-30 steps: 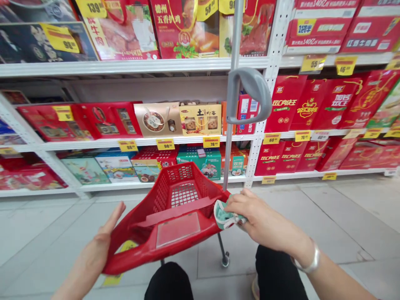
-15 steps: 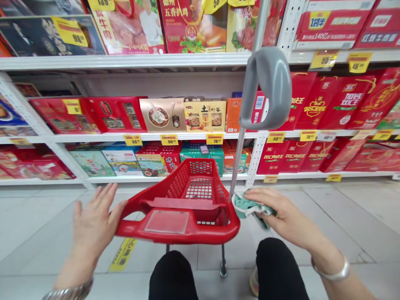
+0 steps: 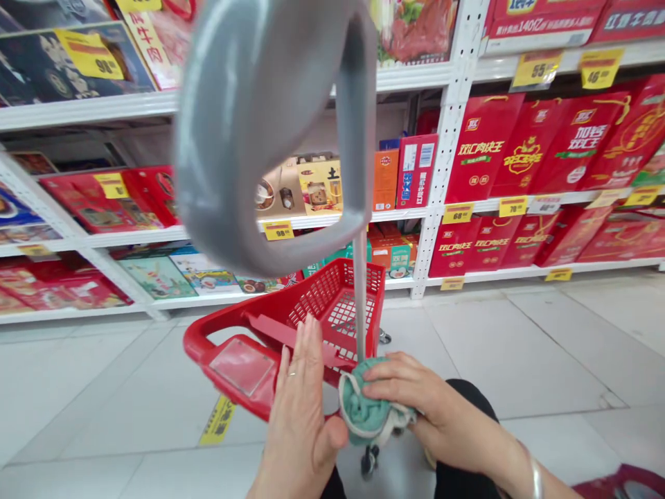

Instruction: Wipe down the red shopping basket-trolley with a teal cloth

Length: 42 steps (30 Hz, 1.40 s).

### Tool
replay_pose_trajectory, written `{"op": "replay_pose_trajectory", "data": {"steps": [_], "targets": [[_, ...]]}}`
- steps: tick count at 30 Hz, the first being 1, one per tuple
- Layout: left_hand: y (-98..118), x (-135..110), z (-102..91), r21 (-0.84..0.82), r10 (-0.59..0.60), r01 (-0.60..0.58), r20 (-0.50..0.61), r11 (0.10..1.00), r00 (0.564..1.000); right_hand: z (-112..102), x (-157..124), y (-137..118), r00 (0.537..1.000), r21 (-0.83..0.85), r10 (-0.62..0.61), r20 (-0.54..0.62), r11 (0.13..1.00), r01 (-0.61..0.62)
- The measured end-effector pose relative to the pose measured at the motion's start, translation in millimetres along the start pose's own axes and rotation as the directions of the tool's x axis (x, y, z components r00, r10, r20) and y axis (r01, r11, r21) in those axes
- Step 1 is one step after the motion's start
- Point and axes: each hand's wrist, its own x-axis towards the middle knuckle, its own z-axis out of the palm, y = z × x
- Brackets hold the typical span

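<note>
A red plastic shopping trolley (image 3: 233, 333) stands on the floor before me, its front basket walls full of holes. From its right side rises a thin metal pole (image 3: 360, 298) topped by a grey looped handle (image 3: 223, 138), which looms large close to the camera. My right hand (image 3: 410, 395) grips a green cloth (image 3: 366, 409) with a white edge at the trolley's near right corner, by the foot of the pole. My left hand (image 3: 301, 402), fingers stretched out, is beside the cloth and over the trolley's rim. Whether it touches either I cannot tell.
Shelves (image 3: 129, 239) of boxed goods run across the back, with yellow price tags (image 3: 279, 230). Red gift bags (image 3: 481, 149) fill the right section. Pale tiles (image 3: 119, 395) cover the floor, with a yellow floor sticker (image 3: 217, 419). Something dark red (image 3: 621, 482) shows at the lower right.
My left hand has moved right, from the trolley's left end to beside the cloth. The trolley has turned, and the grey handle looks much nearer and further left. My right hand has shifted left with the cloth.
</note>
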Motion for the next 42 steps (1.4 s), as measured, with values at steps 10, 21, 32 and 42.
{"op": "replay_pose_trajectory", "data": {"steps": [10,21,32,42], "targets": [[-15,-29,-2.2,0.403,0.055,-0.068,0.043,0.913,0.998,12,13,33,0.957,-0.112,0.004,-0.288,0.993,-0.038],[-66,-50,-29.3,0.478,-0.092,0.060,0.044,0.877,0.995,57,36,77,0.976,-0.348,0.180,-0.126,0.913,-0.213],[-90,-52,-38.4,0.534,-0.089,0.063,0.023,0.843,0.996,-8,36,148,0.853,-0.494,0.418,-0.311,0.696,-0.521],[-90,-50,-40.4,0.518,-0.151,0.096,0.065,0.850,0.986,70,67,57,0.992,-0.293,0.105,0.063,0.952,-0.083]]}}
